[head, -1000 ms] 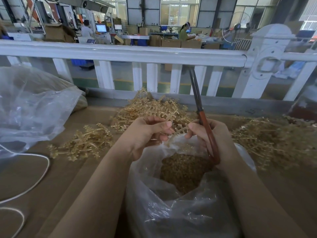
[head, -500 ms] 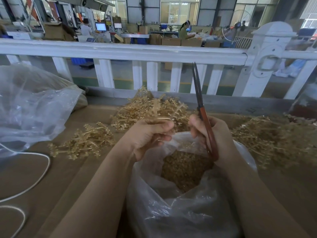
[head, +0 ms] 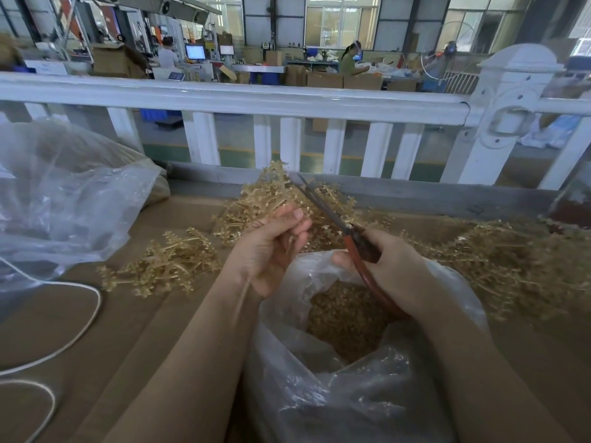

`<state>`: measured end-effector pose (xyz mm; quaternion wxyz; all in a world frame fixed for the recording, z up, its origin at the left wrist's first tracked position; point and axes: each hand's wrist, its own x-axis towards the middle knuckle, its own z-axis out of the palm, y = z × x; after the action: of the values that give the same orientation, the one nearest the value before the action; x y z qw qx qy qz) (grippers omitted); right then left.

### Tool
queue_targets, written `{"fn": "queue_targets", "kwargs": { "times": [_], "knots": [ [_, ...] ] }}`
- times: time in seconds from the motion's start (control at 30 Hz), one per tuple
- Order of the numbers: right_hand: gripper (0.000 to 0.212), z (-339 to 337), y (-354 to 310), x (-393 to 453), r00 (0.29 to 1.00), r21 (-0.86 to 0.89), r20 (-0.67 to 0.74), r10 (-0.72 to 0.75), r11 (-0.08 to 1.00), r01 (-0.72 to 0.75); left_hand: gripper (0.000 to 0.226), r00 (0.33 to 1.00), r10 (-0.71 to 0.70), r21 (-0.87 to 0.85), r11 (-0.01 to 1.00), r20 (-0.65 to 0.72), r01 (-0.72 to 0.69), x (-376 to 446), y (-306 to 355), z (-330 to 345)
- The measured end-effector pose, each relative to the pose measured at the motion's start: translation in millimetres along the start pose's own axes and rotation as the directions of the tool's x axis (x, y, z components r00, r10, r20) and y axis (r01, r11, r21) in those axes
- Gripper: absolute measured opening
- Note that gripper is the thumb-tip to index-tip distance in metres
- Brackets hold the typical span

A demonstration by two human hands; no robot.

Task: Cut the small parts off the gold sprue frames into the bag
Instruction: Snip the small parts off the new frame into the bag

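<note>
A worker trims gold sprue at a factory bench: left hand (head: 271,247) curls its fingers round a frame (head: 271,195) held just above and behind the mouth of the bag (head: 367,394), while right hand (head: 393,270) grips the red handles of the scissors (head: 332,219), blades nearly together and angled up-left across the frame.

Risks, as judged from here: blade tips sit close to the left fingertips (head: 297,215), so a hurried snip could nick skin. The frame is held towards the bag's far lip, not over its centre, so cut bits may fly onto the bench (head: 96,314) instead of dropping in. The bag is thin, soft plastic w/ a slack rim; it could fold shut or tip under the wrists. The held frame overlaps the mid pile (head: 319,199) behind it, so a branch could snag.

Count: 1 pr scissors; 2 hands; 1 frame in hand (poss. more, can't tell); 3 loose heaps of frames, i.e. left pile (head: 169,263), mid pile, right pile (head: 511,260), single frames too tangled to count; 2 clear bags, the work bag w/ a mound of cut parts (head: 345,314) and a big bag (head: 64,193) at left; 1 white cord (head: 80,327)
</note>
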<state>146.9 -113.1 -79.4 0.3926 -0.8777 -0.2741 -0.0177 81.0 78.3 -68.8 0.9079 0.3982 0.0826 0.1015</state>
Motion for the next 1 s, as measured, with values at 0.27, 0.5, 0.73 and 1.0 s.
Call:
{"fn": "queue_targets", "kwargs": {
  "times": [0.27, 0.5, 0.73, 1.0],
  "knots": [
    [0.038, 1.7, -4.8, -3.2, 0.998, -0.114, 0.055, -0.043, 0.992, 0.049, 0.016, 0.994, 0.085, -0.008, 0.996, 0.061, -0.085, 1.8, -0.4, -1.8],
    [0.059, 2.3, -5.8, -3.1, 0.999, -0.138, 0.007, -0.051, 0.989, 0.052, 0.022, 0.983, 0.174, 0.009, 0.985, 0.061, -0.175, 0.9, -4.0, 2.0],
    [0.074, 7.1, 1.2, 1.5, 0.996, -0.199, -0.038, -0.075, 0.978, 0.066, 0.023, 0.982, 0.182, 0.044, 0.982, 0.043, -0.184, 1.1, -5.9, 2.8],
    [0.085, 9.5, 2.1, 1.3, 0.992, -0.243, -0.075, -0.103, 0.967, 0.082, 0.015, 0.989, 0.141, 0.004, 0.99, 0.044, -0.142, -2.1, -6.9, 4.6]
  ]
}}
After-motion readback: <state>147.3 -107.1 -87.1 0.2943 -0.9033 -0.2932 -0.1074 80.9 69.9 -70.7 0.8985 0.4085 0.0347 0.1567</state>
